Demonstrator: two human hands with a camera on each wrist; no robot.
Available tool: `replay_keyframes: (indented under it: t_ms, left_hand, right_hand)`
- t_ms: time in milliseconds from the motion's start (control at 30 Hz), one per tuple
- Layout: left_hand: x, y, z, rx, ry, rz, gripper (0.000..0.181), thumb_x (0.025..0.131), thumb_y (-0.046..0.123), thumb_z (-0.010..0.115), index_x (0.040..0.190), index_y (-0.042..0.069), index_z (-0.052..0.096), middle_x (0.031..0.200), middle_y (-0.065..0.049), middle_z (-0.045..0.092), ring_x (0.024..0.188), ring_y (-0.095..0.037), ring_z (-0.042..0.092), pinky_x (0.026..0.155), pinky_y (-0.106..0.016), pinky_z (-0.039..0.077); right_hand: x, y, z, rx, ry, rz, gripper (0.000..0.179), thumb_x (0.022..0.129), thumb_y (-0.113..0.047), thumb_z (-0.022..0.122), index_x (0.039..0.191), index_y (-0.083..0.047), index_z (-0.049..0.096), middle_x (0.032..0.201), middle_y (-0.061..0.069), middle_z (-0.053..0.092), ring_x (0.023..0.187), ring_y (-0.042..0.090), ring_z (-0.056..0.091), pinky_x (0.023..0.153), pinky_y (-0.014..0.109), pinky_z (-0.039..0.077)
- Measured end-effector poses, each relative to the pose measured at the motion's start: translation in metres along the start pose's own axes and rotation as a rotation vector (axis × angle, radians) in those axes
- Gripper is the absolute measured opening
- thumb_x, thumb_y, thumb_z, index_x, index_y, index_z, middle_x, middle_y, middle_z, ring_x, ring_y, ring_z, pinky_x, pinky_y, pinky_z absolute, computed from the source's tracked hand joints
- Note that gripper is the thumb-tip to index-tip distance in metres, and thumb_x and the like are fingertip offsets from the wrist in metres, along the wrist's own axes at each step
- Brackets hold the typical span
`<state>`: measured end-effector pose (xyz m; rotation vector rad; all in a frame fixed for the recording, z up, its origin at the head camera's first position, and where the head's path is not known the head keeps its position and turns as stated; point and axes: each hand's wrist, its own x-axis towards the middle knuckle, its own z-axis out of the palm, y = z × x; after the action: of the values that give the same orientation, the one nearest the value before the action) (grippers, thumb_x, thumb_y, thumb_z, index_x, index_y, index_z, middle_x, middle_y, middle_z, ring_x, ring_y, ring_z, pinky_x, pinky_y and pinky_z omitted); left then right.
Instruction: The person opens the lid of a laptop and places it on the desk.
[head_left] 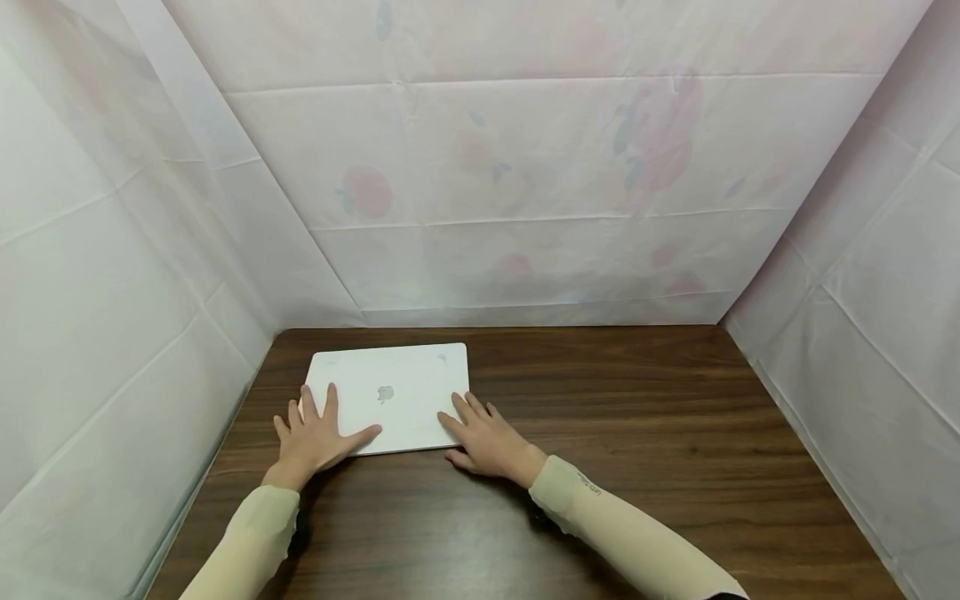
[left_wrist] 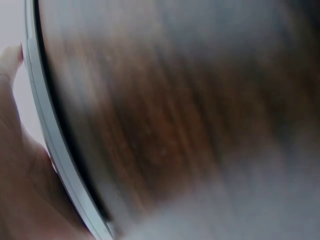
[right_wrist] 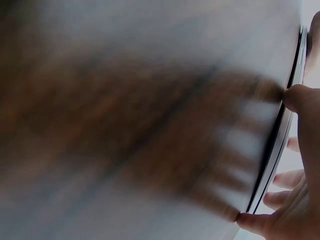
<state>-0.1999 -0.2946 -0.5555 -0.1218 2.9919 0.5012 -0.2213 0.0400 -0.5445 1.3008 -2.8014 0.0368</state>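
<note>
A closed silver laptop with an apple logo on its lid lies flat on the table, left of the middle. My left hand rests spread over its lower left corner, the thumb reaching along the front edge onto the lid. At the lower right corner my right hand touches the laptop with loosely extended fingers, its thumb lower down by the front edge. In the left wrist view the laptop's edge runs beside the hand. The right wrist view shows the thumb against the laptop's thin edge.
The dark wood-grain table extends to the right of the laptop and in front of it. Pale cloth curtains with faint fruit prints enclose the table at the back, left and right. Light sleeves cover both forearms.
</note>
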Motion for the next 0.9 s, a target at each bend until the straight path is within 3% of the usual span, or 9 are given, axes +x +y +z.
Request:
replay_keyframes:
  t_ms: [400, 900]
  left_hand:
    - [-0.003, 0.009, 0.002, 0.018, 0.009, 0.010, 0.134, 0.078, 0.092, 0.052, 0.165, 0.000, 0.007, 0.162, -0.045, -0.008, 0.146, -0.071, -0.001, 0.105, -0.087, -0.007]
    - [-0.009, 0.020, 0.005, 0.016, 0.009, 0.015, 0.135, 0.077, 0.093, 0.052, 0.165, 0.001, 0.007, 0.163, -0.044, -0.006, 0.146, -0.071, 0.000, 0.106, -0.086, -0.008]
  right_hand:
    - [-0.007, 0.004, 0.002, 0.020, -0.015, 0.005, 0.074, 0.102, -0.062, 0.050, 0.161, -0.019, 0.036, 0.166, 0.021, 0.030, 0.152, 0.042, 0.034, 0.108, 0.058, 0.048]
    - [-0.021, 0.007, 0.002, 0.025, 0.010, 0.001, 0.074, 0.102, -0.060, 0.053, 0.159, -0.016, 0.038, 0.164, 0.023, 0.033, 0.151, 0.044, 0.036, 0.108, 0.055, 0.050]
